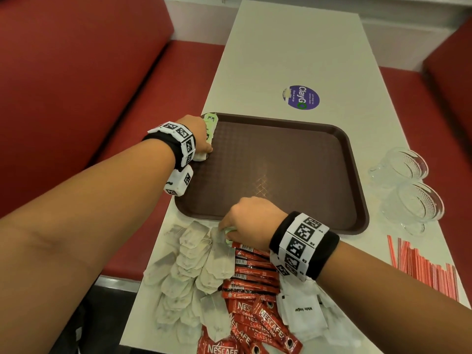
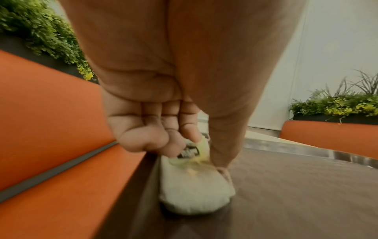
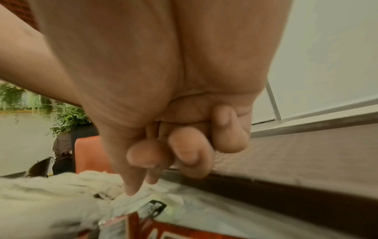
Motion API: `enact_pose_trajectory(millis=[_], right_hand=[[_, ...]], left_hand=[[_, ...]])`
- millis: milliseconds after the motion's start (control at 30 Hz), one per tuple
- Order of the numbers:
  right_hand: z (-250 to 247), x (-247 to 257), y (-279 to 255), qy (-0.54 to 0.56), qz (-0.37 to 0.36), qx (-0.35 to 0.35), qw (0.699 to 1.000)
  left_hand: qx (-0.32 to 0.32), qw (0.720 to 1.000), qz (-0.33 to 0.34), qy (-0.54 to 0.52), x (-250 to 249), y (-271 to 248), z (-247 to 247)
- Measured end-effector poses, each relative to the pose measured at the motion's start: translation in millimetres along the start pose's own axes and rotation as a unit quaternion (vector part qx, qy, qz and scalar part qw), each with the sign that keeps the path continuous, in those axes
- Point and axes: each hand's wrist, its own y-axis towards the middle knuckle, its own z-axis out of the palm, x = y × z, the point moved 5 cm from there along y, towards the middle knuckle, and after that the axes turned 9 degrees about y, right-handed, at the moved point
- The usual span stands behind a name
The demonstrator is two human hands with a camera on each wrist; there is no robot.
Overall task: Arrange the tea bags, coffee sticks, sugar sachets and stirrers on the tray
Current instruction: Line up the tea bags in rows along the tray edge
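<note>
At upper left of the brown textured tray [image 1: 281, 159], left hand [image 1: 198, 135] pinches a soft paper tea bag [image 2: 196, 194] by its green tag end; better to lay it flat along the rim. Lower centre, right hand [image 1: 249, 221], fingers curled, pinches another tag from the limp tea bags [image 1: 194, 264], beside glossy coffee sticks [image 1: 255, 284], sugar sachets [image 1: 304, 312], striped stirrers [image 1: 429, 269], all still off-tray.

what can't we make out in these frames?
- Head view: left hand covers most of its tea bags; count hidden.
- Right wrist view: right hand pinch on a tea bag blurred.
- Head view: coffee sticks cut off by bottom edge.
</note>
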Motion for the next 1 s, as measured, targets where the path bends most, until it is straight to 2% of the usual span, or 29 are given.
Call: enact_pose_trajectory(millis=[100, 200, 267, 333, 400, 533, 667, 833, 1000], right_hand=[[3, 2, 2, -0.054, 0.009, -0.008, 0.998], [5, 5, 5, -0.077, 0.035, -0.006, 0.996], [5, 8, 6, -0.084, 0.045, -0.012, 0.995], [5, 11, 6, -0.084, 0.049, -0.013, 0.995], [6, 14, 6, -0.070, 0.055, -0.004, 0.996], [4, 17, 3, -0.036, 0.068, 0.014, 0.997], [-2, 21, -4, -0.026, 0.060, 0.008, 0.998], [-8, 17, -17, 0.023, 0.070, -0.022, 0.997], [-17, 0, -30, 0.147, 0.094, -0.139, 0.975]], left_hand=[[-0.011, 1.000, 0.006, -0.004, 0, -17, -13], [-0.052, 0.995, 0.036, -0.083, 0, -55, -26], [-0.051, 0.989, 0.070, -0.121, -1, -90, -25], [-0.014, 0.986, 0.114, -0.122, -3, -124, -14], [0.042, 0.986, 0.129, -0.093, -5, -151, 4], [0.104, 0.992, 0.074, -0.013, 0, -180, 40], [0.131, 0.989, 0.048, -0.038, -2, -193, 62], [0.075, 0.987, 0.036, -0.136, -6, -202, 62], [0.017, 0.967, 0.102, -0.232, -10, -208, 50]])
